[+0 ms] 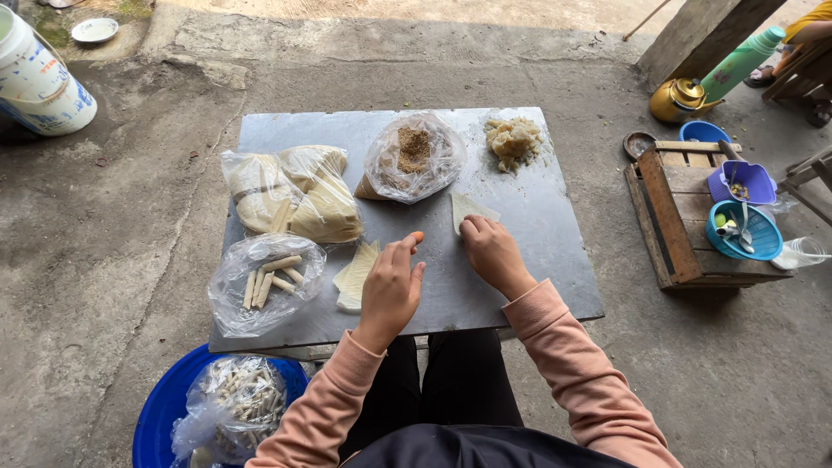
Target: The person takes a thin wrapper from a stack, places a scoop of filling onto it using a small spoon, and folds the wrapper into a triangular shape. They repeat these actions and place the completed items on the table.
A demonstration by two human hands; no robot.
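the left hand [390,290] is hovering over the flat grey metal bench [537,225], its fingers [407,251] narrowing around a small orange morsel [417,236] pinched at the tips. the right hand [492,253] is lying palm down, its fingers [469,229] loosely spread and pressing on the near edge of a thin pale triangular wrapper sheet [468,208], holding nothing. just left of the left fingers is lying a stack of pale triangular wrapper sheets [355,277]. beyond both sets of fingers is sitting a clear plastic bag of brown crumbs [413,156], and beyond the right fingers a pale lumpy heap of filling [513,140]. further left of the left fingers a clear plastic bag of thin pale rolled sticks [264,282] is resting.
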